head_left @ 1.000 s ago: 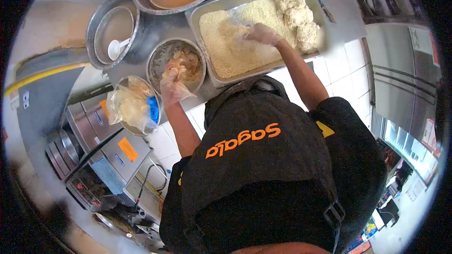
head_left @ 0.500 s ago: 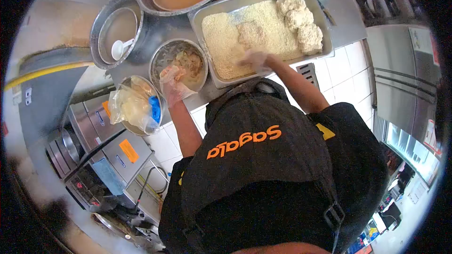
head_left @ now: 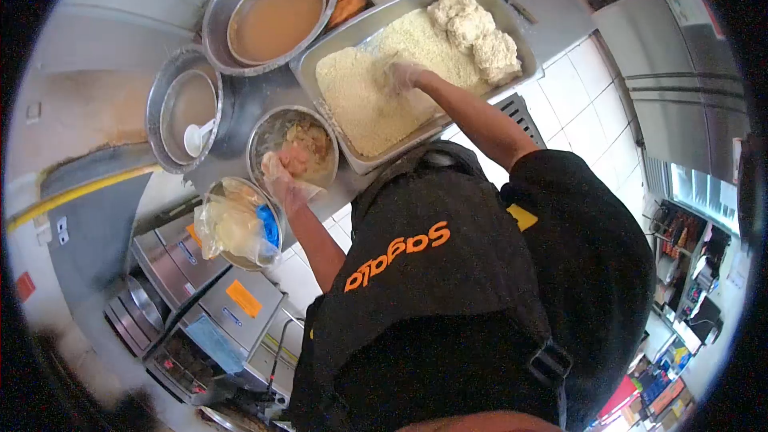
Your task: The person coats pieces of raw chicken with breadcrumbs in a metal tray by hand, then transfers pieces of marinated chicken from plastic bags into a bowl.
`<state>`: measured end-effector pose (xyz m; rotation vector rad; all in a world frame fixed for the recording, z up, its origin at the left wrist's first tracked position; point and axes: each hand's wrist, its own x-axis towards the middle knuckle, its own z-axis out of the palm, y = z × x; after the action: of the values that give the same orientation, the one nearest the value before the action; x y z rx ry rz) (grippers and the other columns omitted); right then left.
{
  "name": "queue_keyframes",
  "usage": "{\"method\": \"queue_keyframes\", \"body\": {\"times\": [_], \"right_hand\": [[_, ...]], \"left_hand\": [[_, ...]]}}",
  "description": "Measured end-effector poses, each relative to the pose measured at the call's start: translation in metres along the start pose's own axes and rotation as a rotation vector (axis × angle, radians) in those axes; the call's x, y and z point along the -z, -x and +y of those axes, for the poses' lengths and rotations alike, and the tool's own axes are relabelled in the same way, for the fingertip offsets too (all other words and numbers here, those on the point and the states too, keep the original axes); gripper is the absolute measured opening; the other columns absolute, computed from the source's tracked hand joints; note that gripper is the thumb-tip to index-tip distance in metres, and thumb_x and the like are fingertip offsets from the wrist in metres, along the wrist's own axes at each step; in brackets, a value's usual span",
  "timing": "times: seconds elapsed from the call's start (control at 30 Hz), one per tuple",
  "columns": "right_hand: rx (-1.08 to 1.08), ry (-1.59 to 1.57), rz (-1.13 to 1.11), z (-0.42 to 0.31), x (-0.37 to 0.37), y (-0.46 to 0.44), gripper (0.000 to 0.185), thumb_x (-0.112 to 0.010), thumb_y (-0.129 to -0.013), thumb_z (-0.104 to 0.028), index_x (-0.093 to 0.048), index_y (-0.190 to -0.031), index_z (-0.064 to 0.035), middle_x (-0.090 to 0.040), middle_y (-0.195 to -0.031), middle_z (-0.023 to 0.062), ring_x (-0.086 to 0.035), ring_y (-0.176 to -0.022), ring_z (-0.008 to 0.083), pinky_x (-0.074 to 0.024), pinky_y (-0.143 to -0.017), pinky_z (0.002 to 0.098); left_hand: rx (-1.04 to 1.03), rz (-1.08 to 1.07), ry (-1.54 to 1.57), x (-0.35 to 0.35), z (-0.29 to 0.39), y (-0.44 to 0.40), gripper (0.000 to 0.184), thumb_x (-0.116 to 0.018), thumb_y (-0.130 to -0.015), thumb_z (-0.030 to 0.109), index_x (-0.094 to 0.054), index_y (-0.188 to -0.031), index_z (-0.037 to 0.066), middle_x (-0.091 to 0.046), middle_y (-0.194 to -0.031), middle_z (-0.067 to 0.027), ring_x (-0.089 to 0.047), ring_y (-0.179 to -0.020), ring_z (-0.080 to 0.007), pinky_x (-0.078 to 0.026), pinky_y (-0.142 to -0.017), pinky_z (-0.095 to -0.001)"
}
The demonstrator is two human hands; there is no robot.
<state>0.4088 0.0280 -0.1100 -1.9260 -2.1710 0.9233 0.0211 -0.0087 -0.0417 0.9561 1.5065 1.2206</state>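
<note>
The gloved left hand (head_left: 282, 181) grips a pink, raw-looking piece (head_left: 295, 159) in the round bowl (head_left: 268, 130). The gloved right hand (head_left: 405, 77), too blurred to tell its grip, meets pale crumbs (head_left: 352, 104) in the tray (head_left: 509, 19), near coated lumps (head_left: 470, 30).

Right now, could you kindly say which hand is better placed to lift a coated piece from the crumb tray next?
Probably the right hand: it is in the crumb tray, nearer the coated pieces, while the left hand is at the metal bowl, touching what looks like raw meat.
</note>
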Motion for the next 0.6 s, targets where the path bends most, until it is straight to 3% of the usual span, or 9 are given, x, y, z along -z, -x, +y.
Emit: {"method": "queue_keyframes", "body": {"times": [0.07,0.1,0.17,0.27,0.37,0.43,0.5,0.57,0.6], "right_hand": [[-0.057,0.097,0.070,0.000,0.018,-0.005,0.030,-0.055,-0.074,-0.029,-0.063,-0.074,-0.0005,-0.060,-0.069,0.0217,-0.061,-0.066,0.0311,-0.0467,-0.059,0.0408],[-0.112,0.133,0.145,0.002,0.021,-0.005,0.029,-0.054,-0.075,-0.028,-0.063,-0.075,-0.0009,-0.060,-0.070,0.0216,-0.061,-0.067,0.0311,-0.0466,-0.060,0.0409],[-0.314,0.195,0.479,0.016,0.027,-0.007,0.026,-0.054,-0.076,-0.026,-0.064,-0.077,-0.0018,-0.061,-0.072,0.0211,-0.061,-0.068,0.0319,-0.0466,-0.060,0.0411],[-0.323,0.136,0.336,0.016,0.022,0.007,0.025,-0.063,-0.071,-0.024,-0.064,-0.075,0.0005,-0.063,-0.077,0.0188,-0.060,-0.065,0.0279,-0.0489,-0.062,0.0388],[0.189,0.151,0.030,0.068,-0.026,-0.010,0.023,-0.055,-0.077,-0.024,-0.065,-0.081,-0.0037,-0.062,-0.071,0.0164,-0.059,-0.067,0.0312,-0.0466,-0.063,0.0392],[-0.086,-0.256,0.069,0.065,-0.020,0.001,0.023,-0.057,-0.077,-0.026,-0.065,-0.088,-0.0070,-0.063,-0.075,0.0128,-0.057,-0.065,0.0282,-0.0462,-0.062,0.0388],[-0.212,-0.341,0.094,0.048,-0.006,0.022,0.025,-0.057,-0.078,-0.027,-0.063,-0.096,-0.0098,-0.063,-0.081,0.0100,-0.057,-0.063,0.0253,-0.0460,-0.061,0.0382],[-0.196,-0.114,0.113,0.006,0.056,0.065,0.028,-0.057,-0.081,-0.026,-0.061,-0.105,-0.0121,-0.063,-0.089,0.0080,-0.056,-0.061,0.0224,-0.0461,-0.059,0.0373],[-0.082,0.061,0.132,0.018,0.060,0.063,0.029,-0.056,-0.082,-0.025,-0.059,-0.107,-0.0134,-0.062,-0.089,0.0082,-0.057,-0.062,0.0217,-0.0465,-0.060,0.0367]], "left_hand": [[0.177,-0.074,0.257,0.010,-0.008,0.000,0.029,-0.047,-0.085,0.032,-0.056,-0.085,0.005,-0.059,-0.078,-0.0047,-0.054,-0.066,-0.0133,-0.045,-0.065,-0.0256],[0.190,-0.047,0.230,0.007,0.003,0.008,0.025,-0.048,-0.085,0.029,-0.055,-0.085,0.005,-0.059,-0.078,-0.0049,-0.053,-0.067,-0.0133,-0.045,-0.065,-0.0251],[0.214,0.008,0.184,-0.011,0.037,0.027,0.017,-0.050,-0.084,0.024,-0.053,-0.083,0.006,-0.058,-0.076,-0.0053,-0.052,-0.068,-0.0132,-0.044,-0.066,-0.0241],[0.278,-0.186,0.233,-0.014,0.041,0.032,0.009,-0.052,-0.083,0.015,-0.051,-0.084,0.006,-0.057,-0.076,-0.0053,-0.053,-0.070,-0.0138,-0.044,-0.068,-0.0245],[0.109,-0.324,0.225,-0.007,0.017,0.021,0.010,-0.055,-0.081,0.011,-0.051,-0.090,0.006,-0.057,-0.077,-0.0051,-0.053,-0.069,-0.0147,-0.045,-0.066,-0.0261],[0.059,-0.315,0.143,-0.001,0.007,0.017,0.019,-0.052,-0.085,0.021,-0.051,-0.095,0.005,-0.059,-0.084,-0.0074,-0.055,-0.074,-0.0155,-0.045,-0.069,-0.0278],[0.013,-0.289,0.072,0.004,0.003,0.014,0.023,-0.051,-0.086,0.025,-0.051,-0.098,0.006,-0.059,-0.086,-0.0078,-0.055,-0.075,-0.0159,-0.046,-0.070,-0.0286],[0.040,-0.237,0.101,0.000,0.005,0.015,0.022,-0.053,-0.085,0.024,-0.051,-0.097,0.006,-0.058,-0.084,-0.0063,-0.055,-0.073,-0.0158,-0.046,-0.068,-0.0283],[0.090,-0.195,0.156,-0.004,0.009,0.018,0.021,-0.054,-0.084,0.024,-0.051,-0.097,0.007,-0.057,-0.082,-0.0055,-0.055,-0.072,-0.0158,-0.046,-0.067,-0.0282]]}}
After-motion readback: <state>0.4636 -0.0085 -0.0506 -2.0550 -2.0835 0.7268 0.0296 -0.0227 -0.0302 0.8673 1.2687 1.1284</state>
